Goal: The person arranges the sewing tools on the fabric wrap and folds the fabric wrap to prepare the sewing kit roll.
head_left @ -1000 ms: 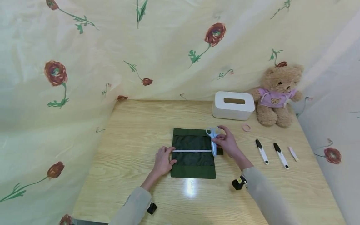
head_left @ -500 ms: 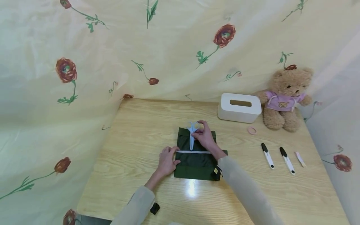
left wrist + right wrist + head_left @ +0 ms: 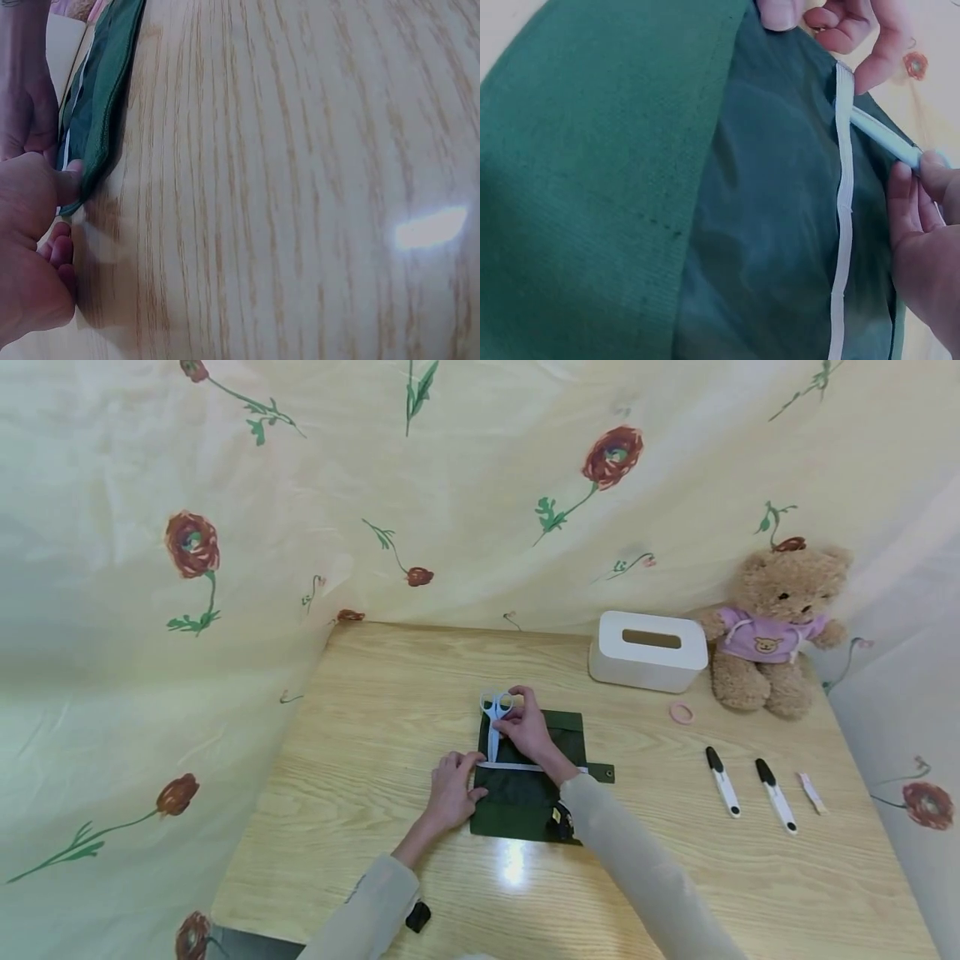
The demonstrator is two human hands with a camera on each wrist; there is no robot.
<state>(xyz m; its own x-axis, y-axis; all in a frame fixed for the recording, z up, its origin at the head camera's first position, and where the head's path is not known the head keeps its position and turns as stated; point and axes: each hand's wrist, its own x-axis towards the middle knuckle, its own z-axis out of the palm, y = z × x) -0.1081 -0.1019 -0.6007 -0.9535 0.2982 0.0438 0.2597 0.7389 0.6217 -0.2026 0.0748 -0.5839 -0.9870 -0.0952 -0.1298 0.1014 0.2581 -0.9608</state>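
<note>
A dark green fabric roll point(image 3: 510, 821) lies unfolded on the table, with a white elastic band point(image 3: 844, 210) across its middle. My right hand point(image 3: 528, 731) pinches light blue scissors point(image 3: 492, 737) between thumb and fingers over the roll's upper left part. Their handle loops point away from me, and in the right wrist view the narrow end meets the band's edge close to its left end. At the roll's left edge, my left hand point(image 3: 452, 787) holds the fabric, thumb point(image 3: 69, 182) on top and index finger point(image 3: 877, 64) at the band's end.
A strap with a snap point(image 3: 602, 772) sticks out from the roll's right side. Further right lie two black-and-white pens point(image 3: 723, 782) point(image 3: 777, 796), a small pink-and-white item point(image 3: 812, 793) and a pink ring point(image 3: 682, 712). A white tissue box point(image 3: 648, 652) and teddy bear point(image 3: 780, 631) stand behind.
My right hand has carried the scissors leftward across the roll, from its right edge to its left side, bringing the narrow end to the band. The left hand stays at the left edge.
</note>
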